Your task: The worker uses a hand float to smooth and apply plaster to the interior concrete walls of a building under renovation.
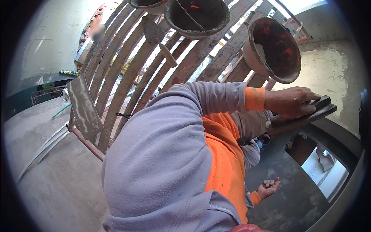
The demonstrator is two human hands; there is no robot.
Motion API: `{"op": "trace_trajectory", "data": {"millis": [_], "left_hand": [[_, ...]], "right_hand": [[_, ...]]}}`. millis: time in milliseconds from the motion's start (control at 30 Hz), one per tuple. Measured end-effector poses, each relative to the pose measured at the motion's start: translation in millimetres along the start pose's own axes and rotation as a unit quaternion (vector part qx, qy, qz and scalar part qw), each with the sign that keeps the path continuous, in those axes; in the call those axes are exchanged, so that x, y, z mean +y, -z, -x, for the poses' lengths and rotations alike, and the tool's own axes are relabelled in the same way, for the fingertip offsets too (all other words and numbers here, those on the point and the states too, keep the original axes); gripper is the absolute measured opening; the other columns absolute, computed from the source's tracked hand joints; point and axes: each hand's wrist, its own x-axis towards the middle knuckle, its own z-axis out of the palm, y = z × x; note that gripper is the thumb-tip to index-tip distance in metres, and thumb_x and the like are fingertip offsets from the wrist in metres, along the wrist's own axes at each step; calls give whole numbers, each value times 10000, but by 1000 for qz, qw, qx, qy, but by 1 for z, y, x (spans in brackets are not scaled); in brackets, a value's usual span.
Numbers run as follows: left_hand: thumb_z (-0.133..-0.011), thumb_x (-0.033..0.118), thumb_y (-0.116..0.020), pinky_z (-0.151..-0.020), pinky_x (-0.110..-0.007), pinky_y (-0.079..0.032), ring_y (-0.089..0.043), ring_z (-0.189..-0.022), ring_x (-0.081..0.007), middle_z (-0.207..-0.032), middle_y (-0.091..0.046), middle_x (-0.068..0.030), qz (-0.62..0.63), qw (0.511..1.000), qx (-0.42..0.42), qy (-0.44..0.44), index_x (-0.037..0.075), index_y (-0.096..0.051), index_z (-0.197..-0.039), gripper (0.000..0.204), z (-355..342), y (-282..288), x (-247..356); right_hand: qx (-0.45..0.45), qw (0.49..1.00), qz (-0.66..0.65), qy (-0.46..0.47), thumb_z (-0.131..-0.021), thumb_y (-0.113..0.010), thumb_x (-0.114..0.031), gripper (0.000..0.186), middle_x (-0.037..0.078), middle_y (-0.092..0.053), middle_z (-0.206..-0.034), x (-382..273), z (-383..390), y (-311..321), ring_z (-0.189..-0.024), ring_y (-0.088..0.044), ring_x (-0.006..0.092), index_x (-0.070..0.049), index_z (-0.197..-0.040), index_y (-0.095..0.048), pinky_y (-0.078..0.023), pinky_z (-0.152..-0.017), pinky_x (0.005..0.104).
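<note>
My left hand (291,101), in an orange cuff, is closed around a dark, long plastering float (322,110), held out at the right beside the wall. Lower down, my right hand (268,188) is held with its fingers loosely bent and apart, and nothing shows in it. My grey sleeve and orange front fill the middle of the view. A trowel (168,54) with a wooden handle lies on the planks beyond my left arm. Close to the left forearm, a bucket (276,50) with mortar-crusted sides and reddish stains inside is tilted toward me.
Wooden planks (131,73) with wide gaps form a platform, the ground visible below. Two more buckets, one a large dark bucket (197,19), stand at the far side. A flat rectangular board (85,108) lies across the left edge. A window opening (324,166) breaks the grey surface at right.
</note>
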Motion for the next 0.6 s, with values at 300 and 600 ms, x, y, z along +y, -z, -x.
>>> {"op": "trace_trajectory", "data": {"millis": [300, 600], "left_hand": [[-941, 255, -519, -873, -409, -461, -601, -976, -340, -1045, -602, -236, -20, 1000, 20, 10, -66, -512, -1262, 454, 3, 3, -13], [-946, 260, -519, -883, -406, -458, -598, -986, -341, -1047, -604, -233, -14, 999, 26, 14, -58, -513, -1266, 451, 0, 5, -11]], "right_hand": [[13, 1000, 12, -14, -1003, -462, -357, 295, -49, -403, -566, -1, -4, -5, -429, -314, 61, -101, -1070, -593, -295, -423, 233], [-6, 1000, 14, -15, -1006, -456, -352, 308, -50, -400, -556, -3, -17, -9, -421, -315, 58, -90, -1087, -595, -305, -418, 235]]}}
